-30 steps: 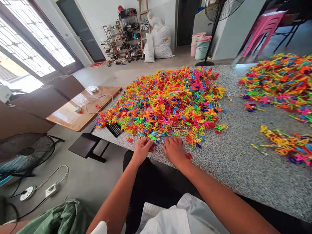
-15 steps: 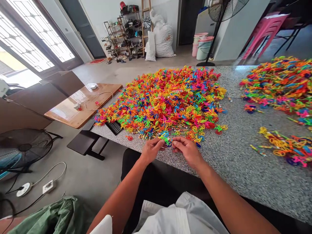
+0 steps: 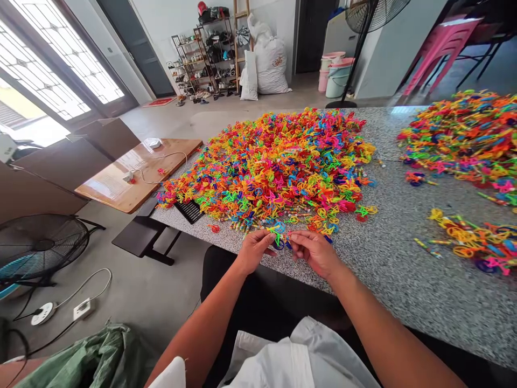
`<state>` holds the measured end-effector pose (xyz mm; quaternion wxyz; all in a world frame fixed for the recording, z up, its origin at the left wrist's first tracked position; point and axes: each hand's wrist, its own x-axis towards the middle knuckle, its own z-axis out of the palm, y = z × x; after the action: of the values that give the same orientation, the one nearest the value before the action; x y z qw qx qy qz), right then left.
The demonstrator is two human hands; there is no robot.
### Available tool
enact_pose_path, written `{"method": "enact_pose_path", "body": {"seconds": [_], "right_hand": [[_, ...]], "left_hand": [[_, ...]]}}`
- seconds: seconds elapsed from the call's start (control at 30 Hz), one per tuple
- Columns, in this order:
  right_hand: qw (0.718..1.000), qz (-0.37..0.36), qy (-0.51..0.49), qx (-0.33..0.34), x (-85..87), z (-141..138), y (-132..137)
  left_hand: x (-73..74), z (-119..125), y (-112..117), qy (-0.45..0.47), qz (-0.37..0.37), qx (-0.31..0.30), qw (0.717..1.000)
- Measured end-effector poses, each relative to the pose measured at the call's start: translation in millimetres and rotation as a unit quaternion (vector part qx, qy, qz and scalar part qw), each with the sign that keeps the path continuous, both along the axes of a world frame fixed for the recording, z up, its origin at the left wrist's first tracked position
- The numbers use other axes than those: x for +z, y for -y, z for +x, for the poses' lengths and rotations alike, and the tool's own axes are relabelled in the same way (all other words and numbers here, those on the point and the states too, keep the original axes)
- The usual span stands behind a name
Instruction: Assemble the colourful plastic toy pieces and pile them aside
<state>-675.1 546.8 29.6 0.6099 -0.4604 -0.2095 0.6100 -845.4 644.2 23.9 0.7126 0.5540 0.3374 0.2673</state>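
Observation:
Over the near edge of the speckled stone table (image 3: 388,269), my left hand (image 3: 253,250) is closed, thumb against fingers, on a small plastic toy bicycle (image 3: 278,237) with a green frame and blue wheels. Close beside it, my right hand (image 3: 313,250) is pinched at the toy's right side. A small reddish bit shows at those fingertips; whether it belongs to the toy I cannot tell. Just beyond both hands spreads a large heap of bright plastic toy bicycle pieces (image 3: 274,167), with several short patterned sticks along its front.
More colourful pieces form a second heap (image 3: 464,134) at right, with a smaller cluster (image 3: 476,242) nearer me. A black slotted tray (image 3: 189,212) lies at the table's left edge. A wooden board (image 3: 137,175), a floor fan (image 3: 42,245) and a power strip (image 3: 84,309) are farther left.
My right hand has shifted slightly right and turned, its fingers curling under more. The green toy bicycle shows more clearly between the hands. My left hand stays nearly in place.

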Motion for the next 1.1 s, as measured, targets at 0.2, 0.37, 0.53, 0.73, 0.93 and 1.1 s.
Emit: {"method": "enact_pose_path", "body": {"seconds": [0.2, 0.37, 0.53, 0.73, 0.93, 1.1], "right_hand": [[0.997, -0.022, -0.078, 0.017, -0.2, 2, 3], [0.993, -0.039, -0.107, -0.014, -2.3, 0, 4], [0.992, -0.040, -0.116, -0.013, -5.7, 1, 7], [0.988, -0.062, -0.139, 0.007, -8.5, 6, 13], [0.994, -0.058, -0.056, -0.071, -3.1, 6, 23], [0.988, -0.080, 0.008, -0.132, -14.3, 0, 40]], "left_hand": [[-3.7, 0, 2, 0.004, -0.054, -0.037, 0.998], [-2.3, 2, 4, 0.023, -0.078, -0.037, 0.996], [1.8, 3, 3, 0.003, -0.064, -0.058, 0.996], [13.1, 7, 8, -0.036, -0.030, -0.071, 0.996], [8.9, 21, 22, -0.127, 0.179, -0.017, 0.975], [-12.7, 39, 46, -0.192, 0.309, 0.002, 0.931]]}}
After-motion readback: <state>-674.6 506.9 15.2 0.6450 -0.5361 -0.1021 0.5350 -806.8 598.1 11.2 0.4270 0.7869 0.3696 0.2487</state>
